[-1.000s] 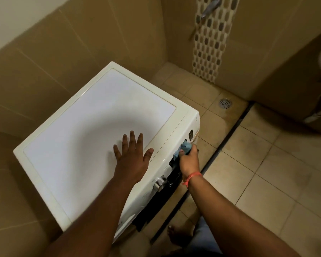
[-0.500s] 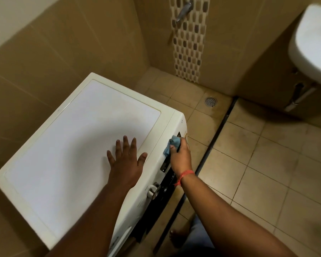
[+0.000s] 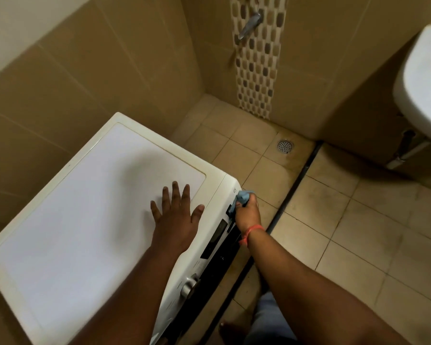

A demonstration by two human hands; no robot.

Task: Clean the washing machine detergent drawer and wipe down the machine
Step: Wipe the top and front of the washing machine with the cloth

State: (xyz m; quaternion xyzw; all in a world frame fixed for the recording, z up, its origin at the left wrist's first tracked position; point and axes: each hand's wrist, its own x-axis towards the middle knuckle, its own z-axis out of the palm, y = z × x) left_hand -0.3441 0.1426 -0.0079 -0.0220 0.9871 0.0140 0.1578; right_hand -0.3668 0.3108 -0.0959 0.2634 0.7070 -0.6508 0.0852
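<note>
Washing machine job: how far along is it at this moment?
Done: nothing can be confirmed; the detergent drawer is not visible open or out. In hand: the right hand holds a blue cloth against the far end of the control panel, while the left hand rests flat on the washing machine top. Left: probably the panel near the dial, and the door front, which is barely in view.

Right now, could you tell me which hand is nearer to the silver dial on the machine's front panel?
Left, though not by much. The left hand lies flat on the lid up from the dial; the right hand holds the blue cloth at the panel's far end.
</note>
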